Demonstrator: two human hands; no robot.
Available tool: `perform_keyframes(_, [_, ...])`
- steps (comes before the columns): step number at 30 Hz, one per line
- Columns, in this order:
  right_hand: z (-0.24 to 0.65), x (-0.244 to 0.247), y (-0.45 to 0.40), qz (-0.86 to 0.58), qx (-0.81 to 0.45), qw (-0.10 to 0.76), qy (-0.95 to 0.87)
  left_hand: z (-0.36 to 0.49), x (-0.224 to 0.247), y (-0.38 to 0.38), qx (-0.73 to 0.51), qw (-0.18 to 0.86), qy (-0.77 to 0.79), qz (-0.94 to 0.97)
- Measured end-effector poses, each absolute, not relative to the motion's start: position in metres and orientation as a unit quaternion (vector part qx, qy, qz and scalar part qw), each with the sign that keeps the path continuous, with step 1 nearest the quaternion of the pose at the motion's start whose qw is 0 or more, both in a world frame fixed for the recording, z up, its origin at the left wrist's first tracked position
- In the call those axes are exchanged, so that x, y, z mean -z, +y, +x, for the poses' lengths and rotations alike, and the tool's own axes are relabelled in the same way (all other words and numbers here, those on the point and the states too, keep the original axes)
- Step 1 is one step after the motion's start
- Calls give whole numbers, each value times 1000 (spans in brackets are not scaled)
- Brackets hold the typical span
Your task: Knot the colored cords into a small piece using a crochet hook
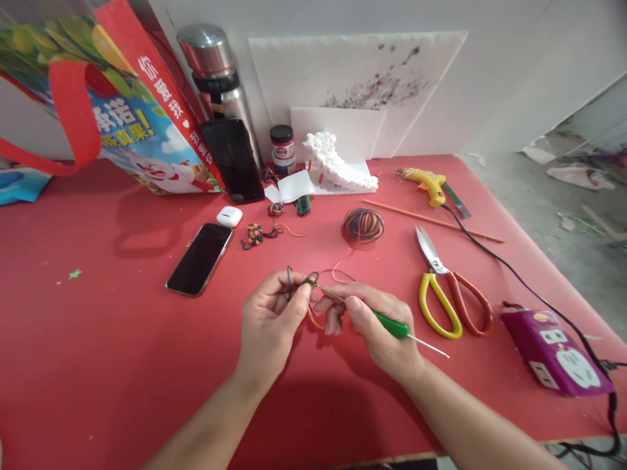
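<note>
My right hand (382, 323) is closed around a crochet hook with a green handle (390, 324); a thin metal shaft sticks out at both ends. My left hand (274, 316) pinches multicoloured yarn (311, 279) between thumb and forefinger, where a small loop meets the hook's tip. A dark strand also passes over the left forefinger. Orange and purple strands run from the hands toward a ball of yarn (363, 225) behind them. Farther left lies a small knotted yarn piece (255, 234) in orange and black.
Scissors (435, 267), a yellow glue gun (426, 184), a wooden stick (435, 220) and a purple power socket (558, 352) with a black cable lie to the right. At left are a phone (200, 260) and an earbud case (229, 216). A steel flask (230, 91) and shopping bag (147, 130) stand behind.
</note>
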State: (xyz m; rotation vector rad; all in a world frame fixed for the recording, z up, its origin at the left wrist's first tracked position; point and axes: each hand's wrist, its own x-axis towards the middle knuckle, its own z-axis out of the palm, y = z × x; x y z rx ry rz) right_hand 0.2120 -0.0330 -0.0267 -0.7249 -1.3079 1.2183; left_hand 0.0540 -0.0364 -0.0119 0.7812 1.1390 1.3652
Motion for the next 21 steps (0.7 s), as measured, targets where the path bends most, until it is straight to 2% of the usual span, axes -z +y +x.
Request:
perform_keyframes(13, [212, 28, -33, -326, -501, 557, -576, 55, 10, -36, -557, 513, 536, 373])
perform_keyframes(21, [213, 28, -32, -312, -506, 558, -580, 55, 8, -35, -557, 557, 513, 342])
